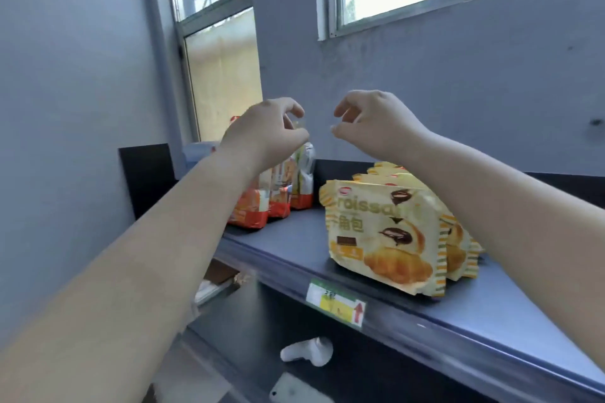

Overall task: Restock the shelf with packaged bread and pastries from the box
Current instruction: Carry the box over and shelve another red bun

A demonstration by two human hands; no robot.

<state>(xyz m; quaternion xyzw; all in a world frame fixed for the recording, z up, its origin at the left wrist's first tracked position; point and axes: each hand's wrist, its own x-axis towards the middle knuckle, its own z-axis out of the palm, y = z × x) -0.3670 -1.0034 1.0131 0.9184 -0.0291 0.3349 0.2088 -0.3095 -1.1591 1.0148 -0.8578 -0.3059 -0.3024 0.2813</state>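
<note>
Left hand (265,134) and right hand (370,123) raised above the shelf (294,239), fingers curled, empty; whether the left fingertips touch the clear top of the bread packs (278,196) behind them, cannot tell. Bread packs upright at shelf left. Croissant packs (383,235) in a leaning row at right, well apart from the bread, under the right forearm.

I see two bare forearms, no sleeves. My left hand (265,131) and right hand (376,121): no rings, watch or gloves.
</note>
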